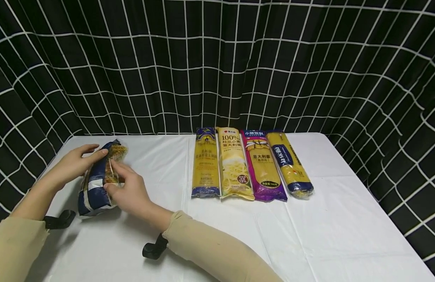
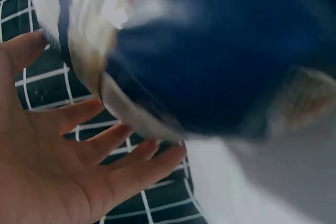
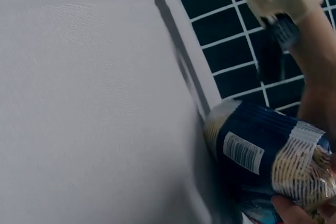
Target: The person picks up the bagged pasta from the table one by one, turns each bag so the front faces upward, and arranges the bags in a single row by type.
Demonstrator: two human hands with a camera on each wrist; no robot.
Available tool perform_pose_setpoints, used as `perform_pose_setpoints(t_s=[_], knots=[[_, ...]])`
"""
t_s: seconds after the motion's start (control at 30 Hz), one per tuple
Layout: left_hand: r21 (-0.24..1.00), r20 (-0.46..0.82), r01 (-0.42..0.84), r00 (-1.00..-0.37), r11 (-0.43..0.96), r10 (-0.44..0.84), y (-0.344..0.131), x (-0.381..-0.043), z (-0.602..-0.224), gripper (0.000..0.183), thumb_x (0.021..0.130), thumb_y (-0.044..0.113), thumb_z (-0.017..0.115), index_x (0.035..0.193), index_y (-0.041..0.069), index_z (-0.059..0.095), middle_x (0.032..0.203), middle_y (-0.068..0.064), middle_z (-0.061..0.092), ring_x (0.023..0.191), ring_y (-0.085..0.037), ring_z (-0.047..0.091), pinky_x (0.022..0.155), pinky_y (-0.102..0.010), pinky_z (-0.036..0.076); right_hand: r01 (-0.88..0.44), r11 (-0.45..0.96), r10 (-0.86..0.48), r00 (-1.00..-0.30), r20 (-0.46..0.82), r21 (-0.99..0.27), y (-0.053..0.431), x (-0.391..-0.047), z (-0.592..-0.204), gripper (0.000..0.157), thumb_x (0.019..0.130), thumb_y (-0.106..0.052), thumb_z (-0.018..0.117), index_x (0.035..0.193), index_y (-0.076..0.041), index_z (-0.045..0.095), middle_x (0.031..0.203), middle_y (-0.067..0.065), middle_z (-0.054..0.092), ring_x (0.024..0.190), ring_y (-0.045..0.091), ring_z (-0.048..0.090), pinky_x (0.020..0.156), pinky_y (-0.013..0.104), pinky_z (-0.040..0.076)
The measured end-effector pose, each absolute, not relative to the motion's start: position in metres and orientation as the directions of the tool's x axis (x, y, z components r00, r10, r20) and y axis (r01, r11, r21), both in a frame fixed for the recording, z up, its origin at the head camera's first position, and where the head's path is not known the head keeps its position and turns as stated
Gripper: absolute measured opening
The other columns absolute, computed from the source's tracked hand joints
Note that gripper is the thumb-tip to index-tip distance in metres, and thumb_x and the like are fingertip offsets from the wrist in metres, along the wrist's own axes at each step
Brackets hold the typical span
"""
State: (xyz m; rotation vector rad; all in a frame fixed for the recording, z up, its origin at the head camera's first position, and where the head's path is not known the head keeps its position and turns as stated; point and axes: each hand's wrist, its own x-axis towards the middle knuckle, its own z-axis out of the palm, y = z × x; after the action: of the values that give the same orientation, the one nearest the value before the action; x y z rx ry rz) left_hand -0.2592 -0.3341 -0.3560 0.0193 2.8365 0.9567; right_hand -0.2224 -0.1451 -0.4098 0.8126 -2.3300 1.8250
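A dark blue, partly clear plastic bag of pasta (image 1: pixel 94 196) stands tilted at the table's left side. My left hand (image 1: pixel 74 164) is at its far left side, thumb against the bag and fingers spread. In the left wrist view, the left hand's fingers (image 2: pixel 121 166) are fairly straight along the blurred bag's edge. From the right, my right hand (image 1: pixel 130 192) pinches the bag's side between thumb and fingers. The right wrist view shows the bag's barcode (image 3: pixel 243 152) and ridged clear film, with a fingertip (image 3: pixel 291 211) pressing on it; most of the right hand is out of frame.
Several spaghetti packs lie side by side at the back middle: a yellow-and-blue pack (image 1: pixel 205 164), a cream pack (image 1: pixel 235 164), a purple pack (image 1: pixel 262 166) and a blue-and-yellow pack (image 1: pixel 289 162). They rest on a white-covered table (image 1: pixel 330 235). Black grid curtain (image 1: pixel 210 58) surrounds it.
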Motion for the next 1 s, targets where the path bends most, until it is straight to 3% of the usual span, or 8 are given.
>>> perform_pose_setpoints(t_s=[0.13, 0.3, 0.6, 0.73, 0.83, 1.0], knots=[[0.578, -0.134, -0.036, -0.990, 0.815, 0.052, -0.323, -0.267, -0.348, 0.095, 0.089, 0.068, 0.039, 0.149, -0.002, 0.019, 0.146, -0.036, 0.023, 0.129, -0.053, 0.031, 0.095, -0.065, 0.037, -0.504, 0.232, -0.361, -0.839, 0.408, -0.832, -0.147, -0.218, -0.409, 0.058, 0.086, -0.013, 0.067, 0.140, -0.012, 0.047, 0.141, -0.002, 0.048, 0.123, 0.002, 0.046, 0.094, 0.010, 0.039], [0.568, -0.187, -0.034, -0.978, 0.823, 0.088, -0.315, -0.275, -0.339, 0.096, 0.086, 0.068, 0.047, 0.148, -0.002, 0.024, 0.142, -0.034, 0.031, 0.119, -0.048, 0.046, 0.083, -0.054, 0.050, -0.546, 0.298, -0.354, -0.825, 0.440, -0.783, -0.148, -0.215, -0.409, 0.055, 0.087, -0.017, 0.066, 0.139, -0.012, 0.048, 0.141, -0.003, 0.048, 0.130, 0.002, 0.039, 0.104, 0.013, 0.030], [0.606, -0.194, -0.050, -0.977, 0.794, 0.087, -0.317, -0.277, -0.340, 0.087, 0.085, 0.057, 0.060, 0.145, 0.001, 0.032, 0.139, -0.033, 0.035, 0.108, -0.039, 0.054, 0.076, -0.043, 0.055, -0.546, 0.316, -0.373, -0.824, 0.427, -0.776, -0.148, -0.215, -0.411, 0.054, 0.090, -0.023, 0.063, 0.140, -0.017, 0.047, 0.142, -0.004, 0.047, 0.129, 0.003, 0.040, 0.102, 0.013, 0.033], [0.645, -0.156, -0.045, -0.985, 0.763, 0.073, -0.322, -0.273, -0.342, 0.080, 0.086, 0.050, 0.063, 0.144, 0.002, 0.037, 0.138, -0.033, 0.037, 0.095, -0.030, 0.060, 0.070, -0.038, 0.056, -0.539, 0.293, -0.387, -0.822, 0.417, -0.790, -0.147, -0.213, -0.414, 0.055, 0.090, -0.026, 0.061, 0.142, -0.020, 0.045, 0.144, -0.004, 0.046, 0.131, 0.006, 0.039, 0.104, 0.017, 0.033], [0.687, -0.130, -0.046, -0.990, 0.725, 0.060, -0.326, -0.271, -0.343, 0.076, 0.086, 0.047, 0.065, 0.143, 0.003, 0.040, 0.134, -0.032, 0.042, 0.084, -0.020, 0.063, 0.068, -0.038, 0.057, -0.506, 0.212, -0.390, -0.828, 0.403, -0.836, -0.145, -0.212, -0.417, 0.054, 0.091, -0.025, 0.060, 0.142, -0.020, 0.045, 0.144, -0.003, 0.044, 0.129, 0.006, 0.041, 0.098, 0.017, 0.040], [0.726, -0.099, -0.049, -0.994, 0.686, 0.034, -0.333, -0.268, -0.346, 0.074, 0.086, 0.047, 0.064, 0.143, 0.006, 0.042, 0.130, -0.029, 0.046, 0.080, -0.014, 0.063, 0.073, -0.044, 0.056, -0.401, 0.084, -0.381, -0.859, 0.342, -0.912, -0.139, -0.212, -0.423, 0.052, 0.096, -0.030, 0.056, 0.145, -0.023, 0.041, 0.142, -0.002, 0.041, 0.109, 0.005, 0.055, 0.081, 0.014, 0.047]])
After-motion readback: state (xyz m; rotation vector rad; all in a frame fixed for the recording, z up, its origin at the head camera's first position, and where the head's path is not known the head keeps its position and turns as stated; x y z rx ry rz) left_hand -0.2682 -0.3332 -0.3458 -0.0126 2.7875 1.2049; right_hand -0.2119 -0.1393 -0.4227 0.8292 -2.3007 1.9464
